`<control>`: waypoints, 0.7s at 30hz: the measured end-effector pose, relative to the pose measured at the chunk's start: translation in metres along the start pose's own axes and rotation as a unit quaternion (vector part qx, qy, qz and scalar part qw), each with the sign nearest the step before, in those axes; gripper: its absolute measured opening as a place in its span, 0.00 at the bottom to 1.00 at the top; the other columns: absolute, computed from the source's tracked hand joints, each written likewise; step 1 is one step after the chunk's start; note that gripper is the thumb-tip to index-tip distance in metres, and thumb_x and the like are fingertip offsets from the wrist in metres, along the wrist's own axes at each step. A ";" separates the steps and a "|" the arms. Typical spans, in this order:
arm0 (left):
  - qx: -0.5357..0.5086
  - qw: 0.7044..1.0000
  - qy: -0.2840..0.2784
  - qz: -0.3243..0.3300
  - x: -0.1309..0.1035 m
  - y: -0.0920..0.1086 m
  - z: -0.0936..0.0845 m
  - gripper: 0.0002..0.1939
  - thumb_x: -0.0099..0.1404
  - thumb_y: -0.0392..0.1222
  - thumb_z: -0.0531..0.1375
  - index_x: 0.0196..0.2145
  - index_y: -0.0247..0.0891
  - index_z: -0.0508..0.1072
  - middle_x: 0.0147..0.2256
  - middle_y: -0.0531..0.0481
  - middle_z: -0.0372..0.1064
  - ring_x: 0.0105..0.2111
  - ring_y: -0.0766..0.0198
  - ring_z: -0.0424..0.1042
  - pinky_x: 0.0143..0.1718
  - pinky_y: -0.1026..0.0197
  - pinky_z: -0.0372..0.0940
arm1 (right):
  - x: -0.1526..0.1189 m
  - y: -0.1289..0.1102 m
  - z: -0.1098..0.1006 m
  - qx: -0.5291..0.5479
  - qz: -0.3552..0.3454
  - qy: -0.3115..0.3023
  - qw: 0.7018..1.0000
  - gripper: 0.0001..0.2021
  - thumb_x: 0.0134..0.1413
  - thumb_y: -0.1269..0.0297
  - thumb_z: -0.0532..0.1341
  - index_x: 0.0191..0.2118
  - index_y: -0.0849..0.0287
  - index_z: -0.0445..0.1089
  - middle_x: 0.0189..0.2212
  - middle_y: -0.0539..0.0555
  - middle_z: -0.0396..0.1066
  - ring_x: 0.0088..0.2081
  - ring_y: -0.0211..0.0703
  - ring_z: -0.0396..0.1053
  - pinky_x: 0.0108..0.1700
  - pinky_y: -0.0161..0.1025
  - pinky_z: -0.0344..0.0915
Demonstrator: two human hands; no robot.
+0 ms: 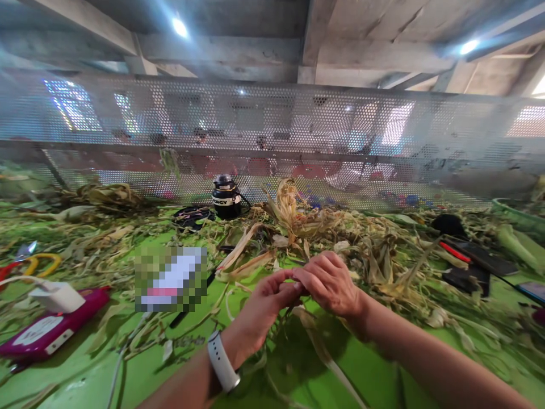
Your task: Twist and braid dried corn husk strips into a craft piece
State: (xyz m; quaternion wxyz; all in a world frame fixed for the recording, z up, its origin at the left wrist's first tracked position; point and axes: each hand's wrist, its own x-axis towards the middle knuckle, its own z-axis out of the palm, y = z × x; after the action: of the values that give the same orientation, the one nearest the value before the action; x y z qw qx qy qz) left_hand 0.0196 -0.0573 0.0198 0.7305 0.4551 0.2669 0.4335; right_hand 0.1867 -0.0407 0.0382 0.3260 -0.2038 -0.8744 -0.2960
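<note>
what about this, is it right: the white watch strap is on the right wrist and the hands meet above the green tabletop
Not quite: the wrist is wrong. The head view shows the white watch strap on the left wrist. The left hand and right hand do meet above the green tabletop.

Wristband (222, 363): a smooth white strap is worn around the left wrist.
Strap holes (216, 342): a row of small dark dots is set along the wristband.
Strap end (234, 384): a silvery, rounded edge is shown at the wristband's lower tip.
Left hand (263, 313): left bare, just beyond the wristband.
Right hand (328, 284): also left bare, right of the wristband.
Right forearm (419, 343): uncovered, farther right of the wristband.
</note>
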 end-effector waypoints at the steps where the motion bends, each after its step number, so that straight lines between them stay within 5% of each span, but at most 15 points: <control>1: 0.000 1.000 -0.003 -0.002 0.000 0.000 0.000 0.10 0.52 0.44 0.66 0.31 0.36 0.76 0.27 0.51 0.70 0.27 0.68 0.64 0.31 0.67 0.59 | 0.000 0.000 0.000 0.003 0.000 -0.003 1.000 0.10 0.61 0.71 0.48 0.44 0.62 0.63 0.28 0.52 0.70 0.32 0.40 0.62 0.35 0.40 0.53; 14: -0.023 0.999 0.027 0.023 0.001 -0.005 0.003 0.13 0.50 0.41 0.68 0.34 0.35 0.75 0.27 0.52 0.71 0.29 0.68 0.67 0.35 0.67 0.60 | -0.001 0.000 0.005 -0.002 -0.001 0.006 1.000 0.09 0.61 0.71 0.48 0.40 0.63 0.65 0.24 0.51 0.69 0.26 0.38 0.60 0.32 0.39 0.52; 21: -0.099 0.987 0.120 0.044 0.002 -0.006 0.004 0.23 0.46 0.38 0.70 0.42 0.37 0.74 0.31 0.49 0.76 0.31 0.66 0.71 0.37 0.65 0.62 | -0.002 0.003 0.005 -0.029 0.035 0.037 0.998 0.07 0.59 0.70 0.54 0.42 0.60 0.65 0.30 0.54 0.70 0.34 0.41 0.63 0.37 0.39 0.57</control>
State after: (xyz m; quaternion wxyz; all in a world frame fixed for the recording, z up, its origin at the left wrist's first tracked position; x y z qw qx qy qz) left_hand 0.0261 -0.0589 0.0165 0.7149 0.3369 0.2883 0.5407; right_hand 0.1876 -0.0356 0.0344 0.3624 -0.2330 -0.8448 -0.3173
